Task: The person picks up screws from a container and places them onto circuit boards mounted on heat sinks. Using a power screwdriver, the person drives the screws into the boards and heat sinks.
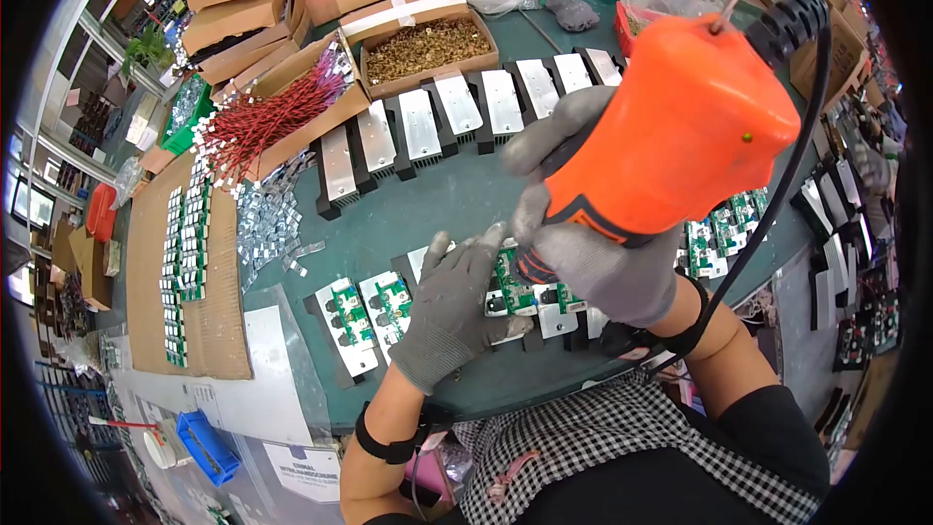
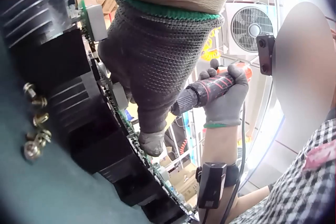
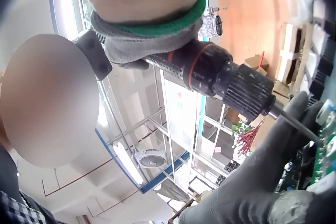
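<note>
My right hand (image 1: 607,258), in a grey glove, grips an orange electric screwdriver (image 1: 671,126) with its fingers curled round the body. In the right wrist view the bit of the screwdriver (image 3: 247,90) points down at a green circuit board (image 3: 320,166). The gloved left hand (image 1: 452,306) rests with extended fingers over the row of boards, beside a green board (image 1: 509,284); the left wrist view shows this hand (image 2: 157,71) against the black heat sinks (image 2: 89,124). What lies under its palm is hidden. Further boards on silver plates (image 1: 348,326) stand to its left.
An arc of heat sinks with silver plates (image 1: 457,102) curves behind the hands. Beyond are a box of brass-coloured screws (image 1: 428,51) and red wires (image 1: 277,122). Small metal parts (image 1: 267,228) lie at left, near cardboard with boards (image 1: 219,321). A black cable (image 1: 777,204) hangs right.
</note>
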Demonstrator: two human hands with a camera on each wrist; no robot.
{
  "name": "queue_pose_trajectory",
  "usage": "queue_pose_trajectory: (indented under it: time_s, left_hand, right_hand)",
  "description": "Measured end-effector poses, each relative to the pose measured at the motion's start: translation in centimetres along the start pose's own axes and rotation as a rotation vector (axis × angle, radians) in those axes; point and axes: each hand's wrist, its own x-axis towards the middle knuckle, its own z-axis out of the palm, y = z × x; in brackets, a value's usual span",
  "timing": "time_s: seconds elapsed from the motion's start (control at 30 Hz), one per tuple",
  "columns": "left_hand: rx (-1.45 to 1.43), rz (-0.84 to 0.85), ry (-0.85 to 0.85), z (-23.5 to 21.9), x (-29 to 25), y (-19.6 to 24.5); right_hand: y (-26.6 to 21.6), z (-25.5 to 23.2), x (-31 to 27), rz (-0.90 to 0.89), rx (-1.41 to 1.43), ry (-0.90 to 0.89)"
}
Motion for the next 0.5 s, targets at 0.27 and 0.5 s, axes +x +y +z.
queue_pose_trajectory:
  time_s: [0.27, 0.5]
  left_hand:
    - [0.022, 0.043, 0.060, 0.6, 0.0, -0.1]
    - [0.083, 0.043, 0.075, 0.2, -0.3, 0.8]
  right_hand:
    - [0.3, 1.3, -0.1, 0.081, 0.041, -0.019]
    - [-0.4, 1.2, 0.3, 0.117, 0.206, -0.044]
